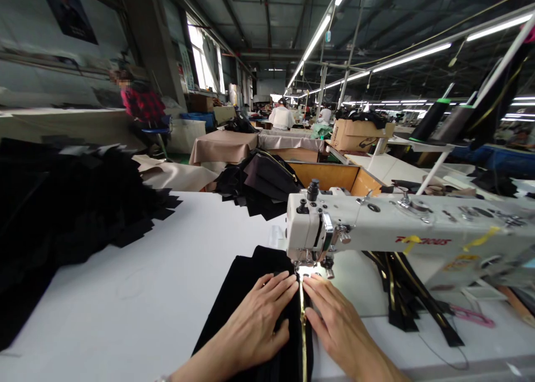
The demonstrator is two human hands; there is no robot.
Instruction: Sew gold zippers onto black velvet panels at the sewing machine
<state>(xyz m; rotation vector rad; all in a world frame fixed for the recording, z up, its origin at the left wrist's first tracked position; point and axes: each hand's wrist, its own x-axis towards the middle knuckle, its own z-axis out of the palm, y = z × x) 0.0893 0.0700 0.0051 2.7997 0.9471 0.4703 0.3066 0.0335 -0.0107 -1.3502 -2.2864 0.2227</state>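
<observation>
A black fabric piece point(234, 293) lies on the white table under the head of a sewing machine point(309, 231). Along its right edge runs a gold-toothed zipper point(304, 337) on black tape, its upper end at the lit needle area. My left hand point(263, 315) rests flat on the fabric, left of the zipper, fingers stretched toward the presser foot. On the other side, my right hand point(334, 321) lies with extended fingers against the zipper's right edge. The fingertips of both hands are close to the needle; the presser foot itself is partly hidden.
Stacked black fabric pieces point(83, 204) cover the table's left side; another pile point(259, 181) lies behind the machine. Several zipper strips point(397, 293) hang under the machine arm beside pink scissors-like handles point(472, 316). Thread cones point(430, 120) stand at right. A person in red plaid point(144, 103) sits far left.
</observation>
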